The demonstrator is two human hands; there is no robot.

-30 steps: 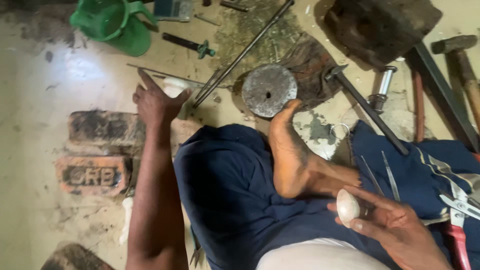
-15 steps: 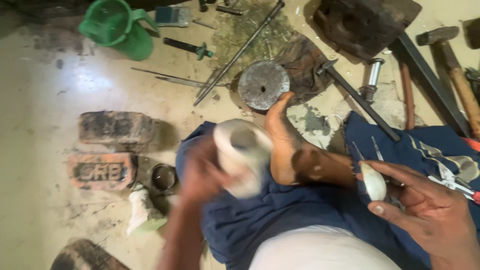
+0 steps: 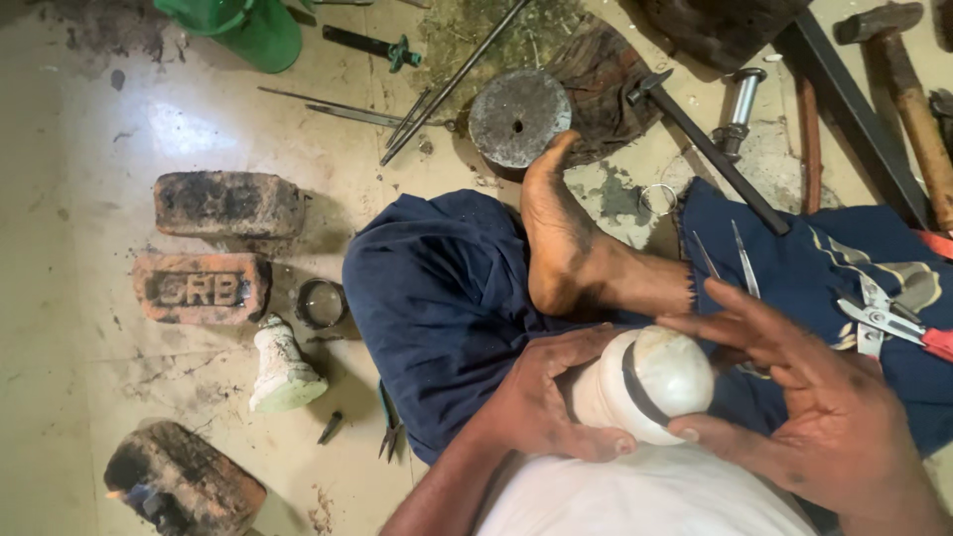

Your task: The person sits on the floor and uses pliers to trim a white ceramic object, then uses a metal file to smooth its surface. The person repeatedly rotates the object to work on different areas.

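Observation:
I sit cross-legged on the floor, a bare foot [image 3: 556, 228] resting on my dark blue trousers. My left hand [image 3: 541, 397] grips the lower side of a white rounded object [image 3: 645, 382] with a dark band around it, held over my lap. My right hand [image 3: 794, 397] meets it from the right, thumb pressed at its lower edge and fingers spread over its top. The small white egg-shaped piece seen earlier is out of sight.
Two bricks [image 3: 228, 203] [image 3: 199, 288] lie at left, with a metal ring [image 3: 320, 303] and a white moulded piece [image 3: 283, 367] beside them. A round metal disc [image 3: 518, 117], rods, a hammer [image 3: 903, 69], red-handled pliers [image 3: 893, 323] and a green jug [image 3: 248, 30] lie around.
My left hand came back from the floor near the bricks with the white rounded object and brought it to my lap. My right hand moved in onto it.

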